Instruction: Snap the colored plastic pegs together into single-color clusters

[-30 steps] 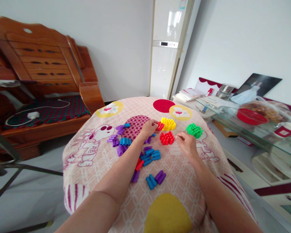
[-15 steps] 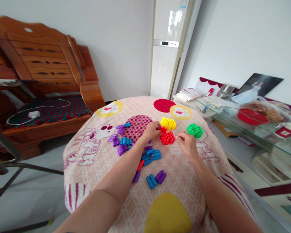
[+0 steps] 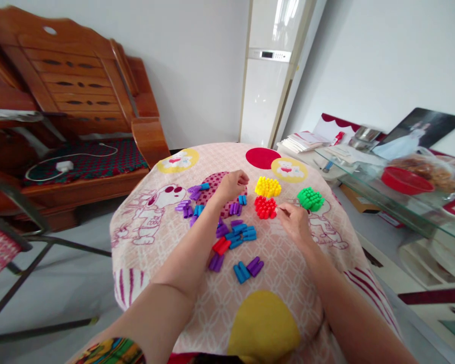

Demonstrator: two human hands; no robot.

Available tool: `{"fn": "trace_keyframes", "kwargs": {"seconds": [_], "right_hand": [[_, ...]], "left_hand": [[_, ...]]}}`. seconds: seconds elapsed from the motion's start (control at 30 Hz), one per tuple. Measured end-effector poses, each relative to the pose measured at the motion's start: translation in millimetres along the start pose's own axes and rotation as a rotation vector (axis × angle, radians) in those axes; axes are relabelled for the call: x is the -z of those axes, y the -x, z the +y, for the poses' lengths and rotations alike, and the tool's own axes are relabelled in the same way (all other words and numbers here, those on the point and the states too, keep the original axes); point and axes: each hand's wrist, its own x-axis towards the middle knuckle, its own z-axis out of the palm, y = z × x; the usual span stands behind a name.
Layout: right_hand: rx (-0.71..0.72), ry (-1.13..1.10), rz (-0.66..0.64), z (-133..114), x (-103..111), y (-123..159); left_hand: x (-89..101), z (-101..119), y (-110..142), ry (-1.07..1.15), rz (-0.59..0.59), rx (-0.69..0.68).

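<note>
My left hand (image 3: 233, 183) hovers over the cloth-covered table (image 3: 182, 162), fingers curled loosely with nothing visible in them, just left of a yellow cluster of pegs (image 3: 268, 187). My right hand (image 3: 293, 221) rests on the cloth with thumb and finger pinched, touching the right side of a red cluster of pegs (image 3: 266, 207). A green cluster (image 3: 310, 198) stands to the right. Loose blue and purple pegs (image 3: 239, 233) and a red pair (image 3: 221, 245) lie scattered between my arms.
A wooden bench (image 3: 72, 101) with a charger cable stands at the left. A tall white unit (image 3: 267, 76) stands behind the table. A glass shelf (image 3: 394, 202) with a red bowl, papers and a photo lies to the right. A metal chair frame (image 3: 18, 237) is at the lower left.
My left hand set its red peg onto the red cluster and drew back to the left, with nothing in it now. The camera shifted slightly. My right hand stayed beside the red cluster.
</note>
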Motion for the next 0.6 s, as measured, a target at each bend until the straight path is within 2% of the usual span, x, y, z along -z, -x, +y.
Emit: {"fn": "trace_keyframes", "kwargs": {"seconds": [0.1,0.2,0.33,0.4,0.47,0.6], "right_hand": [[0.114,-0.021,-0.12,-13.6,-12.6,8.3],[0.307,-0.03,-0.194,-39.4,-27.9,19.6],[0.696,0.062,-0.285,-78.9,-47.5,37.3],[0.817,0.1,-0.327,-90.2,-55.8,44.5],[0.857,0.107,-0.341,-93.4,-61.3,48.3],[0.827,0.08,-0.344,-87.9,-62.1,47.1]], "left_hand": [[31.6,2.5,1.9,0.07,0.124,0.037],[55.0,4.9,6.0,0.122,0.234,0.066],[68.9,6.3,8.8,0.212,0.314,0.075],[70.6,7.3,9.1,0.247,0.329,0.073],[70.4,9.0,9.3,0.269,0.328,0.081],[65.6,12.8,9.1,0.283,0.304,0.087]]}}
